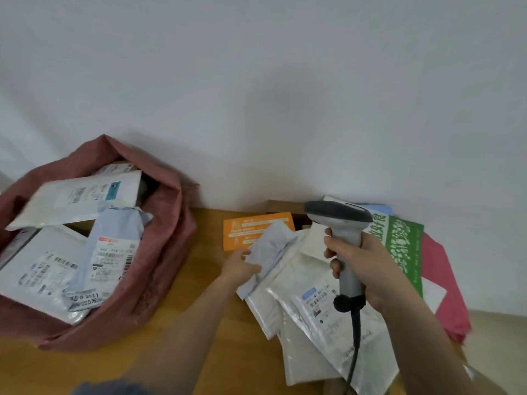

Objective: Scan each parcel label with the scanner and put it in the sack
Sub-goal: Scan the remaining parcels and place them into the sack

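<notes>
- Grey-blue poly mailer [272, 246], crumpled, sits on top of the parcel pile at the desk's right side; my left hand [241, 266] pinches its near-left edge, fingers curled onto the film, thumb side under it as far as I can tell.
- Head view, right side: my right hand [362, 269] is wrapped fully round the handle of the scanner [343, 238], index finger near the trigger. The scanner head points away toward the wall, not yet down at any label. Its cable [353, 352] trails over the clear-film parcel [319, 315] below.
- No label shows on the mailer's upper face. Judgement: it needs turning over or flattening before a scan will read.
- Method note: lift the mailer clear of the pile, pull the film taut so the barcode lies flat, tilt the scanner head down onto it, and keep the cable off the label.
- Head view, left side: the pink sack [168, 252] stands open on the desk [199, 309], well apart from the pile and already holding several labelled parcels near its mouth.
- Judgement: the sack is nearly full, so drop the mailer in toward the back gap.
- Remaining pile includes an orange envelope [245, 226] and a green printed bag [405, 246].
</notes>
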Demonstrator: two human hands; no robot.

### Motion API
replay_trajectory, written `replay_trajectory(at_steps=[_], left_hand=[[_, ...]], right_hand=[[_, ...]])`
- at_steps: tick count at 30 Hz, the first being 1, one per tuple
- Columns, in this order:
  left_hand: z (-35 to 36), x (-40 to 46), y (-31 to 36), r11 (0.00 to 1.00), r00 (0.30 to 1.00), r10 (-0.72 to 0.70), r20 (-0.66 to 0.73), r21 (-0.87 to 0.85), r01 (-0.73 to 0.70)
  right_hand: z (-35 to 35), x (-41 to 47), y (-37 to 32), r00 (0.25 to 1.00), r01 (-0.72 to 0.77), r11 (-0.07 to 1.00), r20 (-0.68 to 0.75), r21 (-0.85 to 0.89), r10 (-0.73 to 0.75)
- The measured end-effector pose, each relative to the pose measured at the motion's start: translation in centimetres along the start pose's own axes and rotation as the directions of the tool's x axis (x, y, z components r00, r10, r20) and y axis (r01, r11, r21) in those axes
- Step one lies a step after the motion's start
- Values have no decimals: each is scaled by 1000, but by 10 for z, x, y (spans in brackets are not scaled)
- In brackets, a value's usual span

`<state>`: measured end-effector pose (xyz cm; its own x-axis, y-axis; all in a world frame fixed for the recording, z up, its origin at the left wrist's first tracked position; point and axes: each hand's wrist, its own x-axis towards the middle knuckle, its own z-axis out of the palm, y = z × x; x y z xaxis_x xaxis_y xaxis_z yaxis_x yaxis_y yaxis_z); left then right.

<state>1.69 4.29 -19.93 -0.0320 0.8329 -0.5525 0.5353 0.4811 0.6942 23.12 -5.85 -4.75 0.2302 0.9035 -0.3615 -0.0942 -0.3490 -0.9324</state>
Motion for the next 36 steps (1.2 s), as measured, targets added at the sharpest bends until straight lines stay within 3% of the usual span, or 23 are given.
replay_trajectory(at_steps=[5,10,13,17,22,28,33,36], left_hand=[[35,15,-5,951,987,159,-34,275,-144],[49,29,-10,901,986,147,-81,421,-100],[55,29,-13,938,979,162,-122,328,-114],[50,28,-16,929,982,136,-129,360,-81],[32,29,-30,956,992,105,-71,282,-81],[30,30,-55,996,993,27,117,85,-37],[34,27,-74,991,997,-64,45,119,58],[19,25,-76,994,991,-101,90,-29,104]], right_hand=[[-25,19,16,997,-68,998,24,-4,68],[-36,26,30,993,-112,994,43,-20,112],[-39,31,34,991,-120,992,48,-48,122],[-34,37,36,988,-138,989,56,-56,141],[-15,36,32,985,-139,989,99,-57,145],[5,31,33,983,-128,987,122,-93,139],[16,29,47,979,-179,972,71,-153,191],[22,25,48,978,-190,970,58,-150,201]])
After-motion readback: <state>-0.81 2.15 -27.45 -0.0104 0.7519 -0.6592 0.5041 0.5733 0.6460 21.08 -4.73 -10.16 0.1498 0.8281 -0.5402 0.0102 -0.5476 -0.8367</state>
